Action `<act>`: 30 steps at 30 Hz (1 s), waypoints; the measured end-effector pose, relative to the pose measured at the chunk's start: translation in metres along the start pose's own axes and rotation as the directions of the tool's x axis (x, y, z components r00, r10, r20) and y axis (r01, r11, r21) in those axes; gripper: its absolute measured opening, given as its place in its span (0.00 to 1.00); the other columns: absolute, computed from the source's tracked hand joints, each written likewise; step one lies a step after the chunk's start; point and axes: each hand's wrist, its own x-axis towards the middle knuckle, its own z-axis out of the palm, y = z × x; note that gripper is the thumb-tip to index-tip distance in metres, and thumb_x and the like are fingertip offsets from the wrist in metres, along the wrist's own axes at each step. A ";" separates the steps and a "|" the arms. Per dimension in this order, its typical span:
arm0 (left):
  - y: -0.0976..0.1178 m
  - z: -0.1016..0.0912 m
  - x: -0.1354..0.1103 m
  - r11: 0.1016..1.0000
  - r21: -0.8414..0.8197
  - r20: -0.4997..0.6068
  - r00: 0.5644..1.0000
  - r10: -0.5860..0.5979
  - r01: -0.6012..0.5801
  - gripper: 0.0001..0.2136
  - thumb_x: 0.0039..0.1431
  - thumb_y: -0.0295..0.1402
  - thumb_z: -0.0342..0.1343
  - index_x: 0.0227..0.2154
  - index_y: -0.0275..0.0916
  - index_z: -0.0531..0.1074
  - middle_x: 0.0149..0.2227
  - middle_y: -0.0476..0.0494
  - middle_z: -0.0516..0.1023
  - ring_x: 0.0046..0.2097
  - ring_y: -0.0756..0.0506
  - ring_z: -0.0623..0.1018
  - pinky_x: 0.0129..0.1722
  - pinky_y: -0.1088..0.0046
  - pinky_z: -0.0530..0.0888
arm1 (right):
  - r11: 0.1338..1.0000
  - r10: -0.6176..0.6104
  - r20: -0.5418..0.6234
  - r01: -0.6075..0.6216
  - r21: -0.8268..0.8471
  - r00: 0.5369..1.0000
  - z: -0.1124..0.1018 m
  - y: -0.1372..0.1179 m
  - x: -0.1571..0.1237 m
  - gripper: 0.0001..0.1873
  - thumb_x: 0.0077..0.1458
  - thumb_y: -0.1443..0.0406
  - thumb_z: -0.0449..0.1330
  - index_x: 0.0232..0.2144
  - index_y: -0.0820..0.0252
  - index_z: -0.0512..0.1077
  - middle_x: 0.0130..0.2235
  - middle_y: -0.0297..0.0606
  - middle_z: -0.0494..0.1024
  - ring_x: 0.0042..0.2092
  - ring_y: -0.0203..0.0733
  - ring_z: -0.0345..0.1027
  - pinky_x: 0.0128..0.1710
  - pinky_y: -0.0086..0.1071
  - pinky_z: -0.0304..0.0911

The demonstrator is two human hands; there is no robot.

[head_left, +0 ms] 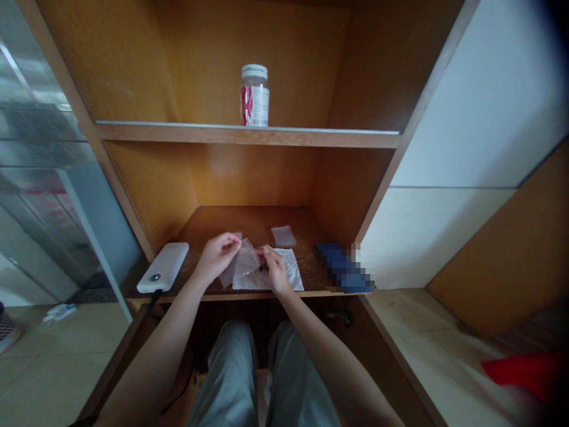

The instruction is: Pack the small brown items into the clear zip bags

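Note:
A small clear zip bag (247, 259) is stretched between my two hands, low over the cabinet shelf. My left hand (219, 254) is closed, pinching the bag's upper left corner between thumb and fingers. On its other side, my right hand (274, 268) is closed with its fingertips at the bag's right edge. Beneath them lies a crumpled white sheet (291, 271), paper or cloth, with small dark pieces (264, 268) on it, partly hidden by my right hand. Another clear bag (227, 276) lies under my left hand. A further zip bag (283, 236) rests flat behind my right hand.
A white power bank (165, 265) with a black cable sits at the shelf's left. A dark blue, partly blurred object (342, 268) lies at the right edge. A white-capped bottle (255, 98) stands on the upper shelf (311, 137). My knees are below the shelf edge.

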 end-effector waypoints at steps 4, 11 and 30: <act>-0.010 0.002 0.002 0.988 0.127 0.026 0.996 0.088 -0.090 0.05 0.48 0.33 0.53 0.25 0.37 0.69 0.27 0.46 0.73 0.32 0.48 0.72 0.32 0.74 0.67 | 0.999 -0.029 0.038 0.030 -0.035 0.999 0.001 -0.001 -0.001 0.11 0.53 0.61 0.52 0.25 0.57 0.72 0.27 0.35 0.71 0.30 0.37 0.63 0.31 0.29 0.59; -0.011 0.003 -0.003 0.933 0.282 0.024 0.973 0.228 -0.225 0.06 0.44 0.22 0.48 0.24 0.39 0.67 0.33 0.47 0.67 0.36 0.49 0.70 0.33 0.75 0.67 | 0.998 -0.032 0.051 0.034 -0.047 0.998 0.003 0.002 -0.001 0.10 0.50 0.64 0.53 0.24 0.58 0.73 0.25 0.34 0.72 0.28 0.36 0.64 0.29 0.29 0.60; -0.012 0.006 -0.002 0.886 0.332 0.148 0.946 0.289 -0.323 0.06 0.52 0.29 0.49 0.23 0.38 0.70 0.37 0.43 0.67 0.41 0.45 0.69 0.44 0.66 0.66 | 0.995 -0.058 0.111 0.066 -0.073 0.992 0.003 0.005 -0.002 0.09 0.49 0.63 0.56 0.32 0.54 0.76 0.27 0.35 0.73 0.28 0.36 0.63 0.27 0.29 0.59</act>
